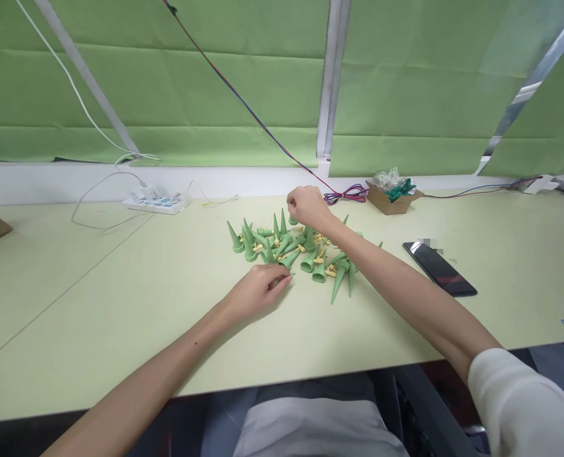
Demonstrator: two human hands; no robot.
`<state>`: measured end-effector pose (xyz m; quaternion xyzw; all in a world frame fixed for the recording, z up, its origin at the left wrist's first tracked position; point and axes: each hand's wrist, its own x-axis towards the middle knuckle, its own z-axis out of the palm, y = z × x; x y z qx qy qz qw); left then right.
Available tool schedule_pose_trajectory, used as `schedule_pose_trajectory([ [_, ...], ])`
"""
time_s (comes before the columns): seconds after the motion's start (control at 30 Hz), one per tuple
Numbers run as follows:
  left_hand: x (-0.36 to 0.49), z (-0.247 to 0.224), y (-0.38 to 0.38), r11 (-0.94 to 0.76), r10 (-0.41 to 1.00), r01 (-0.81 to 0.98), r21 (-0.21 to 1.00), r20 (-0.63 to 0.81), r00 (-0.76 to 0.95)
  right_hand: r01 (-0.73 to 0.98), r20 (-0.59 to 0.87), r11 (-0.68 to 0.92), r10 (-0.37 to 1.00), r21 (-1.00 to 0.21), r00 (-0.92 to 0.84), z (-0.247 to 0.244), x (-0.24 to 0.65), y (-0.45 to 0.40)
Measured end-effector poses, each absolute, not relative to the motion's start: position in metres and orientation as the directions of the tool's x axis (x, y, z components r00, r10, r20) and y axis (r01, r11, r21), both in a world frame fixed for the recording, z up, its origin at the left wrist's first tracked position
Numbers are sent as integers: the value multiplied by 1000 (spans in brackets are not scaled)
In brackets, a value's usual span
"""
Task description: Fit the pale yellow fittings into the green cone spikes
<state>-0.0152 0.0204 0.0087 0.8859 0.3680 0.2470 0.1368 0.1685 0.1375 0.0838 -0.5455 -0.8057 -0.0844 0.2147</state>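
Hollow green plastic cones (248,244) lie and stand in a loose pile on the table, mixed with small yellow plastic pieces (317,260). At the near left edge of the pile, my left hand (261,287) is closed in a pinch, and a thin green tip pokes out past its fingertips. The rest of that piece is hidden by the fingers. My right hand (308,204) reaches over the far side of the pile with its fingers closed. Under them shows the rim of a green cone (293,220). My right forearm covers part of the pile.
A black phone (439,269) lies to the right. Behind stand a small cardboard box (389,202) with plastic wrap and green material, a coil of red and blue wire (349,194), and a white power strip (155,203) with cables. Green blinds (234,95) hang behind the table (120,304).
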Motion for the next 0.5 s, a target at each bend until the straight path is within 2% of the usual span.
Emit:
schedule_pose_trajectory([
  [0.17, -14, 11, 19, -662, 745, 614, 430, 283, 604, 933, 352, 351, 886, -81, -303, 80, 164, 148],
  [0.5, -13, 13, 16, -657, 748, 613, 438, 278, 603, 928, 209, 351, 924, -124, -321, 81, 162, 147],
])
